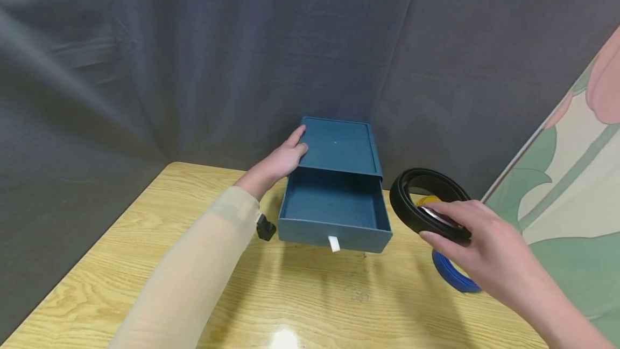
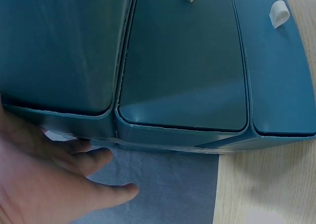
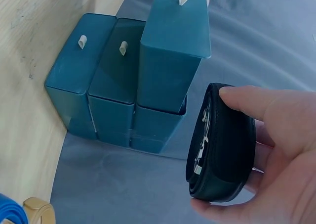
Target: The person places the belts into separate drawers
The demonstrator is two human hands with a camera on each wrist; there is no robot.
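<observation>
Black belt: coiled into a loop, held up off the wooden table just to the right of the drawer box, with a silver buckle part showing inside the coil in the right wrist view.
Right hand: clamped on the black belt coil, thumb across one edge and fingers wrapped over the other, pinching the coil so it keeps its round shape.
Left hand: fingers straight and relaxed, resting flat against the left side and top edge of the drawer box; it grips nothing. In the left wrist view the fingers lie just beside the box's wall.
Drawer box: dark teal, standing at the far edge of the table against the grey curtain; the right wrist view shows it has three drawers stacked, each with a small white pull tab.
Open drawer: the top one, pulled out toward the person, its inside bare and teal, its white tab hanging at the front.
Blue belt: coiled on the table below the right hand, partly hidden by it.
Yellow belt: a small part shows through the black coil; in the right wrist view a tan coil lies touching the blue one.
Sleeve: pale, sheer, covering the left forearm.
Black clip: worn at the left wrist, near the drawer's front left corner.
</observation>
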